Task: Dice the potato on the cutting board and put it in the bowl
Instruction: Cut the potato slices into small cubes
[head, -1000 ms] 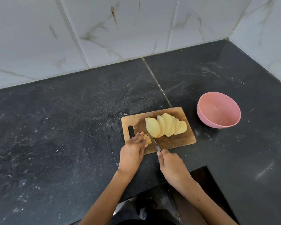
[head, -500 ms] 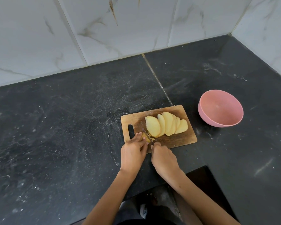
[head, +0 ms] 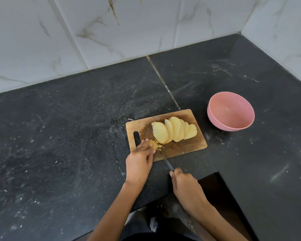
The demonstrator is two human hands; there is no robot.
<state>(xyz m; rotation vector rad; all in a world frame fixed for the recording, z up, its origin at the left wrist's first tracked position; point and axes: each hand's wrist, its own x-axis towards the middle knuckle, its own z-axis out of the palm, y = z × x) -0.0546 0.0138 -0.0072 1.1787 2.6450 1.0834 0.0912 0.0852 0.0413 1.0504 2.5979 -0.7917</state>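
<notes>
right hand (head: 187, 186) grasps knife (head: 165, 159), drawn back | left fingers (head: 147, 145) pin potato piece (head: 154, 145) | dicing barely started, bowl (head: 214, 117) empty

The setting is a domestic kitchen. A dark speckled stone countertop (head: 68, 136) runs into a corner, backed on the far and right sides by white marble-pattern wall tiles (head: 129, 26) with visible grout lines. Food-preparation items lie on the near part of the counter: a wooden cutting board (head: 184, 146) carrying potato slices (head: 174, 132), a knife (head: 166, 160), and a pink bowl (head: 230, 111) to its right.
</notes>
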